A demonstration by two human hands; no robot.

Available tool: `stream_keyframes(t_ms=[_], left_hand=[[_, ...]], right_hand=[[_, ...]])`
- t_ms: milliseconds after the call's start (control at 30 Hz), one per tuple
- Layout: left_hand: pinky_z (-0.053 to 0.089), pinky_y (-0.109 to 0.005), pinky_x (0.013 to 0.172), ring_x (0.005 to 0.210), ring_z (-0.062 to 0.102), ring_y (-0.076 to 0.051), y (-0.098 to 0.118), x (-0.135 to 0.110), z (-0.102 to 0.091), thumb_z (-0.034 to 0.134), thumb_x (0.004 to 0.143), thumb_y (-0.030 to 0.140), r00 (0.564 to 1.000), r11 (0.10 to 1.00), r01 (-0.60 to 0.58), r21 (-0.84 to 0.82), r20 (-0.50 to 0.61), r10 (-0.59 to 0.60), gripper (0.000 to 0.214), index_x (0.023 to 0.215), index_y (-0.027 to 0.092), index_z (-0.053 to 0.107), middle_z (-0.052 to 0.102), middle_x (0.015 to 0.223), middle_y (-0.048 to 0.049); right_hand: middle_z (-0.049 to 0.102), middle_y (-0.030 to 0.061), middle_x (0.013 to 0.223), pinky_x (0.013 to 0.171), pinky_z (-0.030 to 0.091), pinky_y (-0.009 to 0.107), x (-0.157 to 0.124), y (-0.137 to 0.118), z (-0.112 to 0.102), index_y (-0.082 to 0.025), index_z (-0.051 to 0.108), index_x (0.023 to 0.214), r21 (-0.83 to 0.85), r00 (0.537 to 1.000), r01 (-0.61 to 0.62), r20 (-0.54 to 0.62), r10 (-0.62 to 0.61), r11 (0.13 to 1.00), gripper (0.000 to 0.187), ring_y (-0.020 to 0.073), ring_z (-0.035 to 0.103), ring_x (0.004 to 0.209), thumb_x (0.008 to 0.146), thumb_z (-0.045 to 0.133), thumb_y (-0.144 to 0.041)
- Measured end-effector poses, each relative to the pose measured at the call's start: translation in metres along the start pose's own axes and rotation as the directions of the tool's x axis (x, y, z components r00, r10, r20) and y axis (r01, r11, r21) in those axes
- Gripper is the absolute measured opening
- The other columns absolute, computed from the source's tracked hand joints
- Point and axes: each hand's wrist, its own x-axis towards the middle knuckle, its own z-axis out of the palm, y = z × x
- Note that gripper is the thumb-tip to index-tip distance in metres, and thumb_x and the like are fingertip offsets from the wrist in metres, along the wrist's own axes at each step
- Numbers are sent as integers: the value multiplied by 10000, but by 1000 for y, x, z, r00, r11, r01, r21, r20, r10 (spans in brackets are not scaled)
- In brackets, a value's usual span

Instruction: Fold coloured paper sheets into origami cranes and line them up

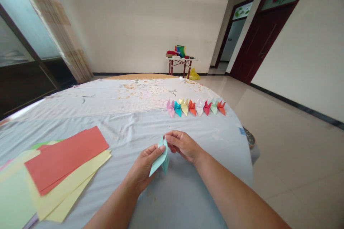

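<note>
A partly folded piece of light turquoise paper is held above the near part of the table, its two narrow points upward and a wider flap hanging below. My left hand grips it from the left, thumb pressed flat on the front fold. With bent fingers, my right hand pinches at the upper right point of the same paper. Beyond my hands, several folded paper cranes stand in a row, in pink, blue, yellow, orange, white, red and pale green.
Loose coloured sheets lie at the left, with a red sheet over yellow sheets and pale green paper. A floral cloth covers the round table. A small side table with boxes stands by the far wall.
</note>
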Motion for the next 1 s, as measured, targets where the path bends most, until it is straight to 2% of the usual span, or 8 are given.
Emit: stream_keyframes(t_ms=[200,400,633,800,1000], left_hand=[[293,-164,443,446,417,-47,-1,0,0,724,636,337,1000,1000,29,-11,-9,-29,230,698,148,609,518,521,57],[303,-167,449,441,433,-47,1,-1,2,736,618,326,999,999,43,-28,-29,-44,216,655,154,610,529,509,63],[338,-167,484,496,447,-56,0,2,-2,702,670,308,1000,999,3,-53,27,-1,170,717,159,636,559,583,39],[376,-172,524,548,485,-69,-5,3,-5,679,697,316,998,997,17,-81,63,-12,181,790,165,644,585,648,21],[389,-176,556,563,505,-67,-6,2,-3,661,718,305,998,990,5,-141,57,4,120,786,211,630,583,641,49]], right_hand=[[507,-52,539,453,271,198,1,-1,0,-142,624,746,43,997,4,-75,0,999,194,38,384,438,648,706,-288],[510,-46,566,441,261,198,2,-3,-2,-147,614,772,96,993,25,-114,-14,995,177,37,384,433,698,662,-301],[510,-43,579,460,270,202,1,-3,-3,-137,619,753,12,999,-44,23,44,999,206,39,392,458,689,676,-324],[502,-55,554,457,264,199,-1,-4,-1,-148,615,745,87,997,-56,59,51,995,229,40,393,458,666,703,-344],[530,-50,577,461,274,189,-2,-1,0,-161,612,770,148,994,-104,57,97,983,256,43,429,475,649,721,-357]])
